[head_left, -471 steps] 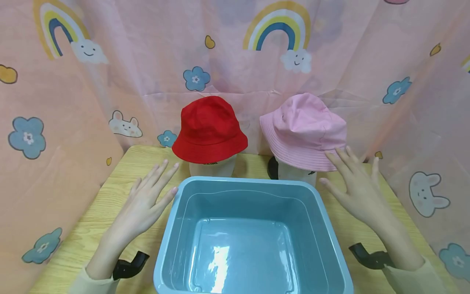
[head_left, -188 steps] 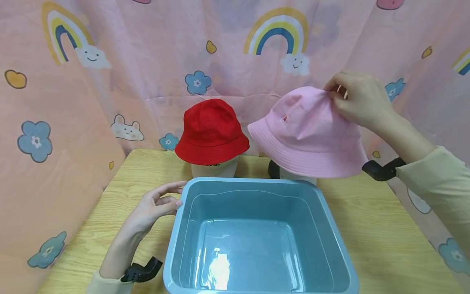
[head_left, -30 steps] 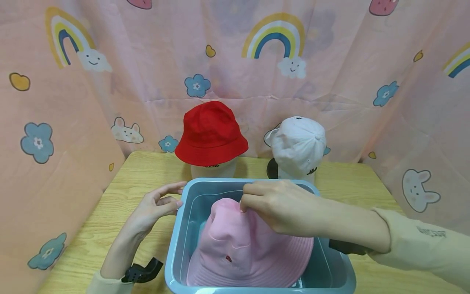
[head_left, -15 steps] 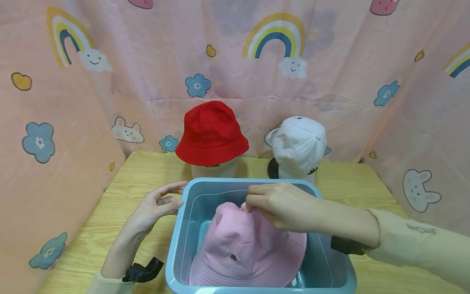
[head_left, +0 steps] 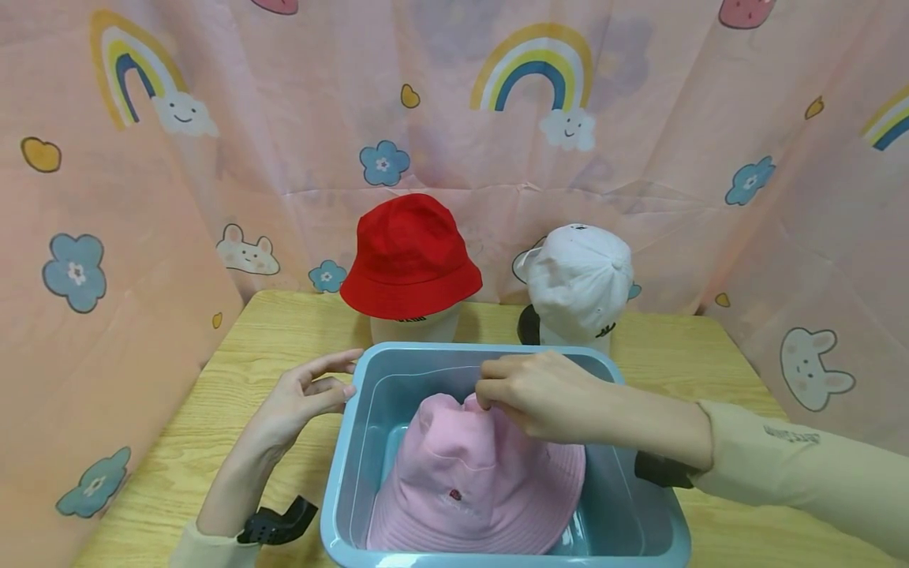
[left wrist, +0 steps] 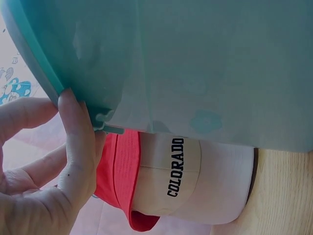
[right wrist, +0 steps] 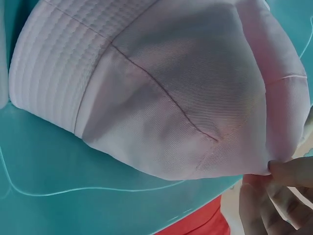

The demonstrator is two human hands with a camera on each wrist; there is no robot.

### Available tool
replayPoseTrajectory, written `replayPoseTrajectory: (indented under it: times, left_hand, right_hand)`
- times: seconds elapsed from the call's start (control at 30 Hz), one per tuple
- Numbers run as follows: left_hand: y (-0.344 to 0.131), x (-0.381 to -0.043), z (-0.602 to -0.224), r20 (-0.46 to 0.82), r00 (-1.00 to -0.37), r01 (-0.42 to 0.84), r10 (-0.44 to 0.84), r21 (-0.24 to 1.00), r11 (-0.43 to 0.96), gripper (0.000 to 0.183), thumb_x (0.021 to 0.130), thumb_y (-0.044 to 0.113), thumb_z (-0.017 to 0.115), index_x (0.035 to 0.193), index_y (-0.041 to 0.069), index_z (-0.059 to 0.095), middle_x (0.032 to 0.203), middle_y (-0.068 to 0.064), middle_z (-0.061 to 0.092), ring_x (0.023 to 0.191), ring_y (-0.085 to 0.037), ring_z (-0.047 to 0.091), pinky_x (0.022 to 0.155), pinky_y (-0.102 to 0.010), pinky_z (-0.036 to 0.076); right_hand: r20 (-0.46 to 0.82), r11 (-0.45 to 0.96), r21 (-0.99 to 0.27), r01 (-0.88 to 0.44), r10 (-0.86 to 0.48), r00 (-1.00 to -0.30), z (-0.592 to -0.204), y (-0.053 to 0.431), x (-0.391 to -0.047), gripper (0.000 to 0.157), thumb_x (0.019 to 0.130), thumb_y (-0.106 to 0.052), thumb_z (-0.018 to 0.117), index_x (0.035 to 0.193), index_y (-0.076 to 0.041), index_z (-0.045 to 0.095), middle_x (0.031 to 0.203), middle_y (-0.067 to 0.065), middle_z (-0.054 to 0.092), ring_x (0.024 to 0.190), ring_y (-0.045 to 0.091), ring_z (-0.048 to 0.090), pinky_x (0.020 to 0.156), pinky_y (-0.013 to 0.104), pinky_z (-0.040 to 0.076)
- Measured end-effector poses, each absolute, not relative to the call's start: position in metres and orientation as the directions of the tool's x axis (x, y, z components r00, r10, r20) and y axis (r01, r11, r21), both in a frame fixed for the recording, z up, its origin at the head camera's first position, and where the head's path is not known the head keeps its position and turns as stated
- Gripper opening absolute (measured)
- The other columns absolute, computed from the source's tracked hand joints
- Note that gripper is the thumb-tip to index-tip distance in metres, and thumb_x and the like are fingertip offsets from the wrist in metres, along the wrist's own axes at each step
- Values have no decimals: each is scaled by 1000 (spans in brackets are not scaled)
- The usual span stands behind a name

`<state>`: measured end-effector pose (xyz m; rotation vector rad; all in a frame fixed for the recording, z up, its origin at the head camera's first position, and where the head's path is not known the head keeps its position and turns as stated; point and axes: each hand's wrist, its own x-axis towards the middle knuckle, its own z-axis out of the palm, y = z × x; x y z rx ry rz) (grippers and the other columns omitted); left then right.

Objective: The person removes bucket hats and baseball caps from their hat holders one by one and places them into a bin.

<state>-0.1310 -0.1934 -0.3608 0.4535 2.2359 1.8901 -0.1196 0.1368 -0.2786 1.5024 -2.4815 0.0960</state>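
Inside the light blue plastic basin [head_left: 344,473] sits a pink bucket hat [head_left: 454,473], brim down, with a small strawberry-like red patch on its front. My right hand [head_left: 543,398] pinches the top of its crown between thumb and fingers; the right wrist view shows the fabric [right wrist: 171,98] drawn up to those fingertips. At the basin's left rim, my left hand [head_left: 301,398] holds the edge with thumb and index finger, as the left wrist view also shows at the rim [left wrist: 36,63].
Behind the basin stand a red bucket hat [head_left: 412,256], over a pale cap lettered COLORADO [left wrist: 176,166], and a white baseball cap [head_left: 578,280]. All rest on a wood-grain table [head_left: 710,371]. A patterned pink curtain [head_left: 305,102] surrounds the table.
The pink hat, earlier on the right-hand stack at the back, has been lifted into the basin, uncovering the white cap. Over the last second it sinks slightly lower. The left hand keeps still.
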Motion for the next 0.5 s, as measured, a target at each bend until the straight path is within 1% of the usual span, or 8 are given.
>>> replayPoseTrajectory:
  times: [0.13,0.23,0.37,0.5]
  left_hand:
    - [-193,-131,-361,63,-939,120,339,981,149,52,92,11,61,141,3,45,125,-15,52,83,-12,69,82,-31,57]
    - [-193,-131,-361,64,-940,121,335,981,151,51,92,11,61,141,3,45,124,-14,52,83,-12,69,82,-32,57]
    - [-193,-131,-360,64,-940,120,334,982,149,52,92,11,62,140,2,45,123,-14,53,82,-11,69,82,-31,57]
    - [-193,-130,-360,63,-939,119,338,982,146,52,92,11,62,140,2,45,123,-13,54,82,-11,69,82,-31,57]
  right_hand:
    - [213,471,112,-875,-872,-442,-282,135,-120,24,77,2,67,77,-21,63,72,-9,49,66,4,48,49,12,32]
    - [180,475,109,-873,-873,-453,-284,134,-121,25,77,4,65,75,-20,61,71,-9,47,64,5,47,48,13,32]
    - [129,479,68,-875,-874,-468,-287,131,-122,23,78,5,65,79,-18,63,73,-7,50,62,5,48,51,15,38]
    - [108,478,28,-878,-874,-473,-289,130,-122,20,79,2,67,84,-17,65,76,-6,55,63,5,53,56,16,46]
